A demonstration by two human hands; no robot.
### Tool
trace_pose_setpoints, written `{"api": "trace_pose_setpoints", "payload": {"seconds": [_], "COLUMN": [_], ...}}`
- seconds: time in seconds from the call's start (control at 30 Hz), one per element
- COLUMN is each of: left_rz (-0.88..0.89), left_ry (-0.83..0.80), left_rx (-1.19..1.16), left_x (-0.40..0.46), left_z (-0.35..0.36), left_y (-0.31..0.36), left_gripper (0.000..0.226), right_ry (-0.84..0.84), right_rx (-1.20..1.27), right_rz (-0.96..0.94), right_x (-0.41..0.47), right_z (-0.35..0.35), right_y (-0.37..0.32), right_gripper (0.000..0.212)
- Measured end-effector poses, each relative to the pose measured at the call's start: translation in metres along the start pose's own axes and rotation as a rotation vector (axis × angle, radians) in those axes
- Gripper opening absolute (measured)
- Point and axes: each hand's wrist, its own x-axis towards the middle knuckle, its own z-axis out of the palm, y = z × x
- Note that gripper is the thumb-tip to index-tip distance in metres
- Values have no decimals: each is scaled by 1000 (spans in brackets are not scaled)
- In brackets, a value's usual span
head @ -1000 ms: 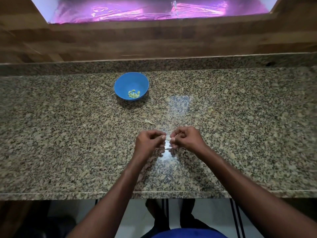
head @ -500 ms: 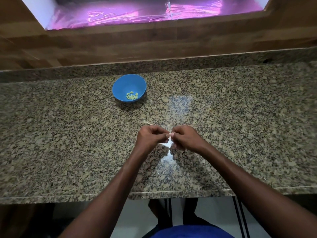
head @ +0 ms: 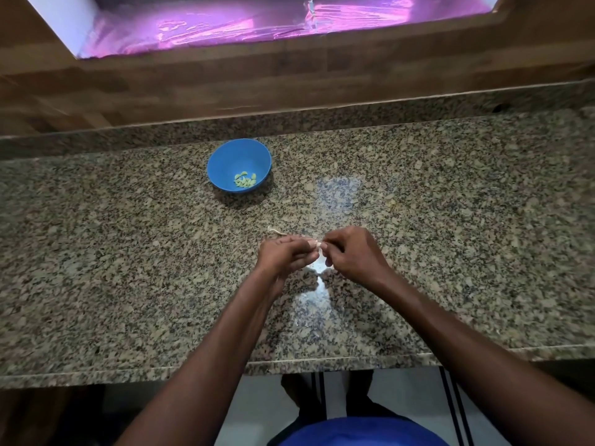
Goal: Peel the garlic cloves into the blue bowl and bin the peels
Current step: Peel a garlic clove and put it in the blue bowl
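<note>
A small pale garlic clove (head: 318, 245) sits between my two hands, just above the granite counter. My left hand (head: 286, 257) pinches it from the left with curled fingers, and my right hand (head: 349, 255) pinches it from the right. Most of the clove is hidden by the fingertips. The blue bowl (head: 225, 162) stands farther back and to the left, with several peeled cloves (head: 244, 180) lying in its bottom. A thin strip of garlic peel (head: 276, 231) lies on the counter just behind my left hand.
The granite counter (head: 128, 268) runs the full width, with its front edge near my body. A wooden wall panel (head: 289, 85) rises behind it under a purple-lit opening. No bin is in view.
Both hands stay together on the clove and have shifted slightly in their grip. The camera has tilted a little, so the bowl and hands sit lower in view.
</note>
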Motion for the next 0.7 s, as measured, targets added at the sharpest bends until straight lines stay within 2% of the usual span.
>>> {"api": "trace_pose_setpoints", "payload": {"seconds": [0.1,0.17,0.2,0.37,0.47,0.53,0.6,0.7], "left_rz": [-7,69,131,355,411,435,439,289], "left_ry": [33,74,78,-20,-17,-17,-4,69], "left_rx": [-10,76,133,346,389,412,424,336], "left_x": [-2,-3,-3,-4,-2,-4,-6,-6], "left_z": [6,9,8,0,2,3,3,6], "left_y": [-1,-7,-11,-19,-19,-19,-19,-17], "left_gripper": [5,6,7,8,7,7,7,7], "right_ry": [97,112,95,-199,-313,-350,-370,-264], "right_rx": [-122,-158,-95,802,1101,1240,1195,666], "right_rz": [-86,-68,-11,591,758,815,804,525], "right_x": [-5,-8,-8,6,11,12,11,3], "right_z": [11,15,15,-3,-7,-9,-11,-7], "right_y": [6,8,8,12,19,21,21,13], "right_gripper": [23,26,27,25,26,19,16,22]}}
